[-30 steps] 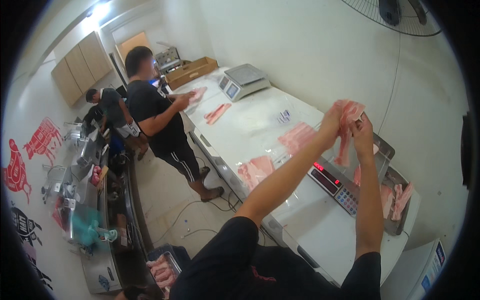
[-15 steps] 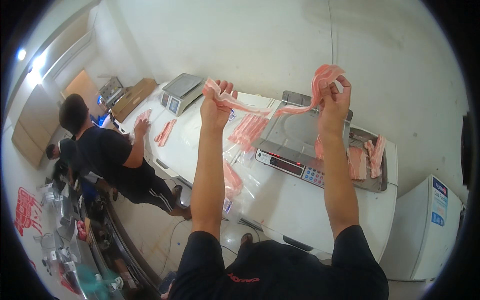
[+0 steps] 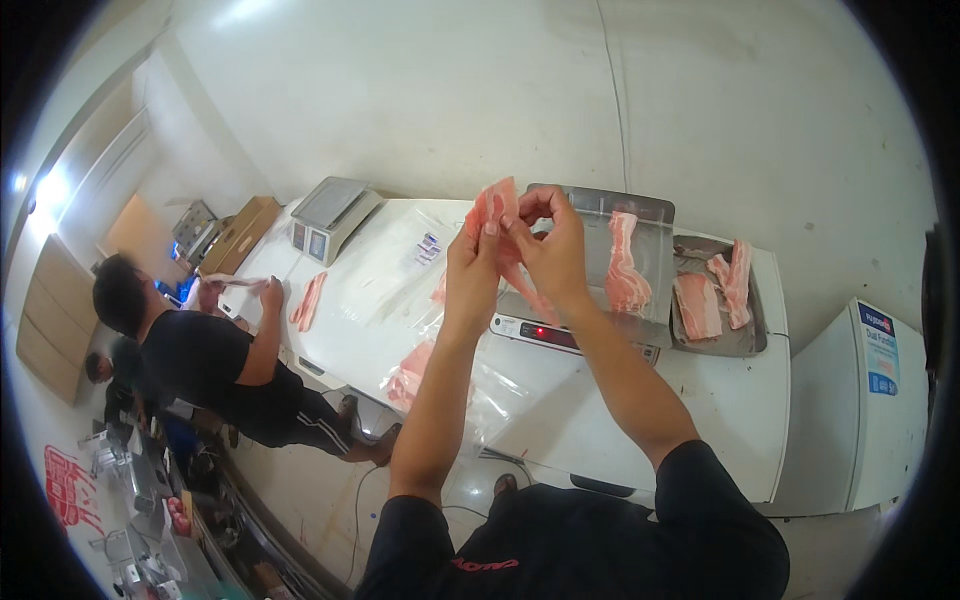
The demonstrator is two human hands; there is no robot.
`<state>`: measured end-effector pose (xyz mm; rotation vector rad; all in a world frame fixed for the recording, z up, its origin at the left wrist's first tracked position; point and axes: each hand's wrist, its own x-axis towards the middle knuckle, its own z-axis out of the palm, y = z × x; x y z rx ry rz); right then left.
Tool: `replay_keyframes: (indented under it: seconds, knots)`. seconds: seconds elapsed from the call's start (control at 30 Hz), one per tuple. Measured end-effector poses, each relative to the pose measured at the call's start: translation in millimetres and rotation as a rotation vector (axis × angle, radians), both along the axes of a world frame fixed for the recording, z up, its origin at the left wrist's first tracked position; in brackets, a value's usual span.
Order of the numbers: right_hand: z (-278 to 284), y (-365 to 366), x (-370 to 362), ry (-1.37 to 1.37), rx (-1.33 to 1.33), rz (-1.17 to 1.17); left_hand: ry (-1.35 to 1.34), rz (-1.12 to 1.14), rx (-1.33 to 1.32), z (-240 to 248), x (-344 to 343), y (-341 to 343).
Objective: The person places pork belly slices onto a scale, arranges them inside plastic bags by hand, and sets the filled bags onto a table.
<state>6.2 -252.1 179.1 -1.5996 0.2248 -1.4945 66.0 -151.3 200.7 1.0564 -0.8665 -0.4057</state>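
Observation:
My left hand [image 3: 473, 262] and my right hand [image 3: 550, 244] are raised together above the white table [image 3: 720, 400], both pinching a thin pink slice of raw meat [image 3: 494, 207]. The slice hangs between my fingers, just left of a digital scale [image 3: 590, 330]. On the scale's steel pan lies another strip of meat [image 3: 624, 265]. A metal tray [image 3: 722, 335] to the right holds several more slices.
Clear plastic bags with meat [image 3: 410, 372] lie on the table's left part. A second scale [image 3: 332, 212] stands at the far left end. Another person in black [image 3: 215, 365] works at the table's left side. A white cabinet [image 3: 868, 400] stands on the right.
My hands were wide apart stretching meat; now they have come together in front of me, holding one slice. The view has tilted down toward the table.

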Motion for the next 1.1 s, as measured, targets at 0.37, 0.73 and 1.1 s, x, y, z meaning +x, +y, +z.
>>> replay_keyframes:
  seconds: [0.37, 0.73, 1.1]
  knots:
    - [-35, -15, -25, 0.196, 0.064, 0.284, 0.078, -0.118, 0.087, -47, 15, 13]
    - [-18, -8, -39, 0.015, 0.077, 0.350, 0.318, -0.160, 0.008, -17, 25, 32]
    - [-36, -1, -20, -0.015, 0.177, 0.328, 0.177, -0.169, 0.093, -21, 18, 28]
